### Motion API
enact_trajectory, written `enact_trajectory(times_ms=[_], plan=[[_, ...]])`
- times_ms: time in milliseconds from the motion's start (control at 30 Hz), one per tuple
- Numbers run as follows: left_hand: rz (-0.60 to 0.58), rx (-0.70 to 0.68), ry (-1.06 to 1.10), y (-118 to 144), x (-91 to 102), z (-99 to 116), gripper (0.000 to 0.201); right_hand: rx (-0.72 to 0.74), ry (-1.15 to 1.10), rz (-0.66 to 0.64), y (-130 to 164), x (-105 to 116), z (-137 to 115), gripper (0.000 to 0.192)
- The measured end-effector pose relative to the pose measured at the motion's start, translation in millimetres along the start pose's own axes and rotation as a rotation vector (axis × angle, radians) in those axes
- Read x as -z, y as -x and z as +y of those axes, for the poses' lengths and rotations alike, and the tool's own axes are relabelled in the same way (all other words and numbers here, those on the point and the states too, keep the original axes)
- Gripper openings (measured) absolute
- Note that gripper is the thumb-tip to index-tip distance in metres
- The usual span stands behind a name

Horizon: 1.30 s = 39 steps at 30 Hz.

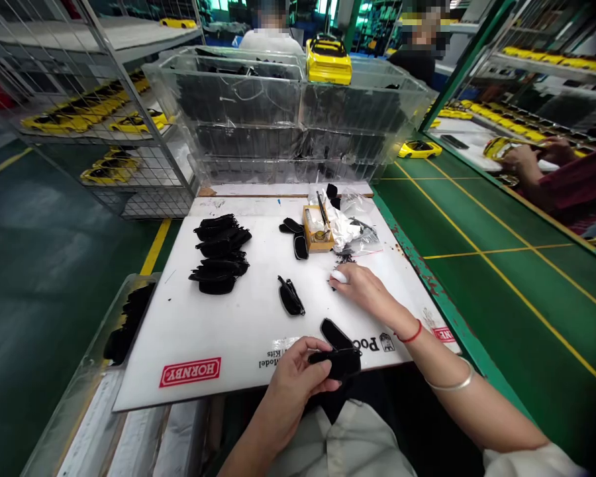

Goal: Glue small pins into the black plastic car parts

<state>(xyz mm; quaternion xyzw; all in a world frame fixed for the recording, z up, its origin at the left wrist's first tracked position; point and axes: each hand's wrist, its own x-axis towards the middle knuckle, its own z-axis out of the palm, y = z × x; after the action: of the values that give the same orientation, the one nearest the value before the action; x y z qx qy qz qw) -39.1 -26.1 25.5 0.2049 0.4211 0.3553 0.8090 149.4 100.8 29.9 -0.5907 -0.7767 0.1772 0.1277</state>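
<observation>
My left hand point(305, 368) grips a black plastic part point(345, 363) near the front edge of the white board, thumb on its near face. Another black panel point(334, 333) sticks up behind that part; whether they are joined I cannot tell. Farther forward, my right hand point(360, 285) reaches down to the board with its fingers drawn together, a white covering on one fingertip. Small black pieces point(345, 257) lie just beyond those fingers, and what they pinch, if anything, is hidden. A loose pair of black parts point(291, 296) rests left of my right hand.
Stacked black parts point(221, 255) cover the board's left side. A small wooden box point(318, 228) with tools stands beside plastic bags point(362, 228). Clear bins point(248, 99) rise behind the board, topped by a yellow model car point(329, 59). Another person's hands point(524, 159) work at right.
</observation>
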Motion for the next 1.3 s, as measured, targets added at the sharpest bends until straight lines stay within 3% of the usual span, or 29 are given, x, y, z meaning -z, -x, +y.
enact_trajectory(times_ms=[233,433,600,800,867,1100,1300], plan=[[0.093,-0.036,-0.089,2,2.7,1,0.025,-0.061,0.141,-0.019,-4,-9,-12,0.01],[0.114,-0.072,-0.131,4,3.1,4,0.021,-0.057,0.035,0.016,-7,-5,-9,0.013],[0.096,-0.078,-0.157,-1,1.0,9,0.027,-0.054,-0.197,-0.013,0,13,-1,0.023],[0.039,-0.07,-0.218,-13,-15.2,26,0.031,-0.186,-0.996,-0.222,33,30,-1,0.032],[-0.002,-0.071,-0.257,-16,-22.3,30,0.032,-0.243,-1.124,-0.283,45,28,-2,0.033],[-0.136,-0.126,-0.309,-25,-37.2,28,0.032,-0.281,-1.305,-0.432,63,18,-4,0.029],[-0.106,-0.148,-0.366,-25,-37.9,24,0.031,-0.29,-1.286,-0.412,66,17,-1,0.029]])
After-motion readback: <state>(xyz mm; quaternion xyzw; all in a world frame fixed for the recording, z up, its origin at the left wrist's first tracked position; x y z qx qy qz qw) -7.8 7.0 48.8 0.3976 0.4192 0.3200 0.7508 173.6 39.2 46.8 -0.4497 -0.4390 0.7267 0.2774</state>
